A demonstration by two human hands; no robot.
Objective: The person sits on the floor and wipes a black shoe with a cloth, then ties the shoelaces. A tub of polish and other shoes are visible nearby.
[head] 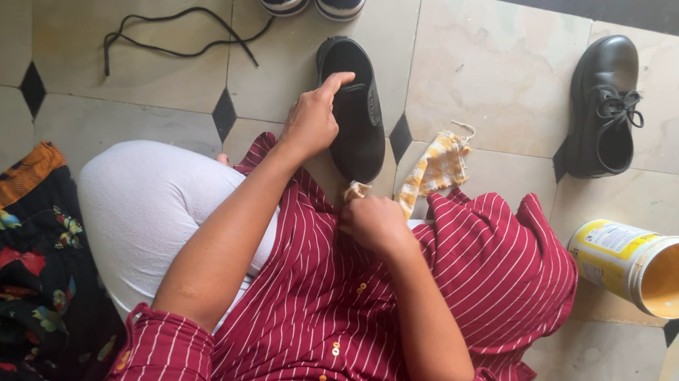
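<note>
Shoe (357,111) on pale tiled floor (497,70), left hand (312,119) steadying it, right hand (374,221) clutching cloth (433,168).

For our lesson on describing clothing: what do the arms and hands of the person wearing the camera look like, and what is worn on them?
Both forearms are bare. The sleeves, dark red with thin white stripes, are pushed up to the elbows and match the striped garment with small yellow buttons. The left hand and right hand wear no gloves, and no rings or bangles are visible.
</note>
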